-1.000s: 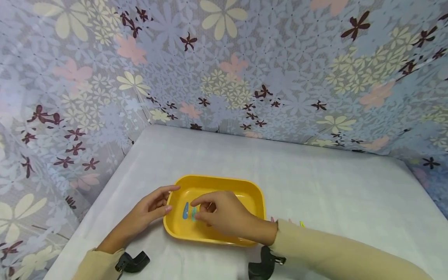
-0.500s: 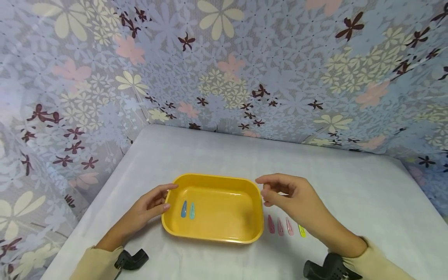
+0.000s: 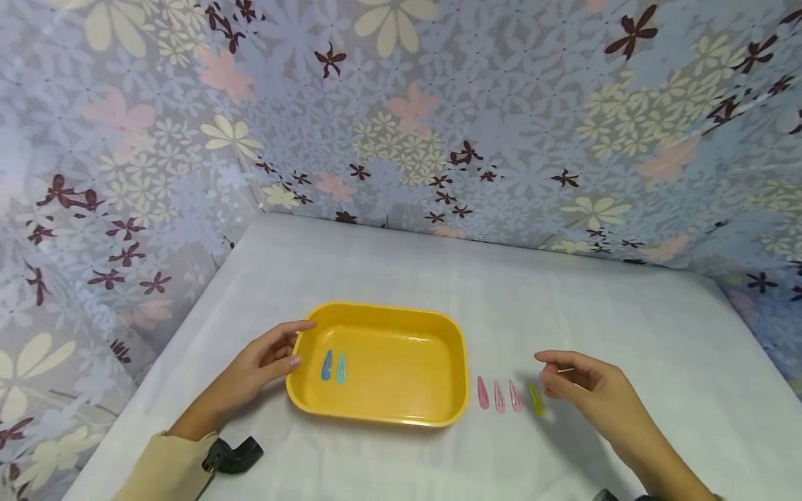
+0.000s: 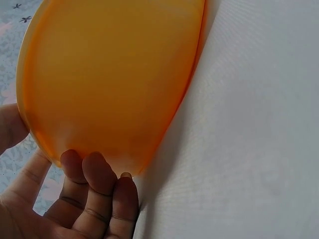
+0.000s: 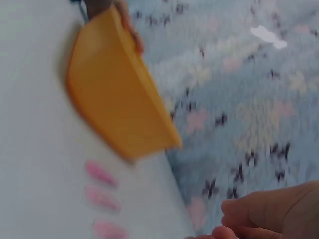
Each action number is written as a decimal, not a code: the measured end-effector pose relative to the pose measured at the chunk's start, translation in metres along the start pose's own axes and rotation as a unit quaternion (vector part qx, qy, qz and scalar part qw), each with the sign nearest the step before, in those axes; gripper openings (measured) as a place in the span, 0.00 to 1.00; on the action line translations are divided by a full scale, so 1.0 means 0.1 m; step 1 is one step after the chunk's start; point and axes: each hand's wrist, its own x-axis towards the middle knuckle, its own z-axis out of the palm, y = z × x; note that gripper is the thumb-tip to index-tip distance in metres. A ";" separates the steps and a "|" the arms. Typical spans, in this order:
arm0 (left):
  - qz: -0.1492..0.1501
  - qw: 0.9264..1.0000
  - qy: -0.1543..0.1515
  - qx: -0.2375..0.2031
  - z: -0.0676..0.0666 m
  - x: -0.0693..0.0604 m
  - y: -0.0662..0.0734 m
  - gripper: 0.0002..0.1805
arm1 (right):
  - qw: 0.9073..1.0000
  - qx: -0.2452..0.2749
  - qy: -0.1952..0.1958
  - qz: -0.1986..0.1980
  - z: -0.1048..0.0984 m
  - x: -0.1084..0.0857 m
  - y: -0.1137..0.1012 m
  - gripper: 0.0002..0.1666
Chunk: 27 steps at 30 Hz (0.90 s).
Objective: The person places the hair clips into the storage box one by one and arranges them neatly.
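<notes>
The yellow tray [image 3: 376,410] holds a blue hair clip [image 3: 327,365] and a teal hair clip [image 3: 341,368] at its left. My left hand [image 3: 253,367] grips the tray's left end; in the left wrist view several fingertips [image 4: 99,172] touch its outer wall. Above and right of the green clip [image 3: 536,400] hovers my right hand [image 3: 604,396], its fingers loosely bent with nothing visible between them. Left of the green clip lie three pink clips, a darker one [image 3: 483,393] nearest the tray, then two lighter ones [image 3: 499,397], [image 3: 515,396].
A white cloth [image 3: 401,268] covers the table. Flower-patterned fabric [image 3: 413,139] rises behind it and along the left. A black wrist mount [image 3: 233,456] sits at the left sleeve [image 3: 164,467].
My right hand has left the tray's inside and moved right, past the pink clips to beside the green one. The teal clip lies released in the tray. My left hand stays at the tray's end.
</notes>
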 end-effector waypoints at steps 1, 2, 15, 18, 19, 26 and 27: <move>0.003 1.000 0.000 -0.001 0.00 0.00 0.00 0.26 | 1.000 -0.010 0.004 0.008 -0.01 -0.01 0.07 0.24; 0.005 1.000 0.000 -0.002 -0.01 -0.01 -0.01 0.26 | 1.000 -0.018 0.007 0.016 -0.01 -0.02 0.13 0.24; -0.003 1.000 0.005 -0.002 -0.02 0.00 -0.01 0.26 | 0.991 -0.118 0.050 0.037 0.12 -0.04 0.42 0.23; 0.003 1.000 -0.002 -0.004 -0.01 0.03 -0.02 0.26 | 0.983 -0.163 0.086 0.007 0.16 -0.08 0.44 0.20; 0.006 1.000 -0.003 -0.003 -0.01 0.04 -0.03 0.26 | 0.980 -0.175 0.097 -0.008 0.18 -0.09 0.45 0.18; 0.009 1.000 -0.002 -0.005 -0.01 0.02 -0.04 0.26 | 0.959 -0.230 0.141 -0.088 0.33 -0.10 0.46 0.15; 0.005 1.000 -0.001 -0.004 -0.01 0.02 -0.04 0.26 | 0.958 -0.233 0.142 -0.089 0.34 -0.10 0.46 0.15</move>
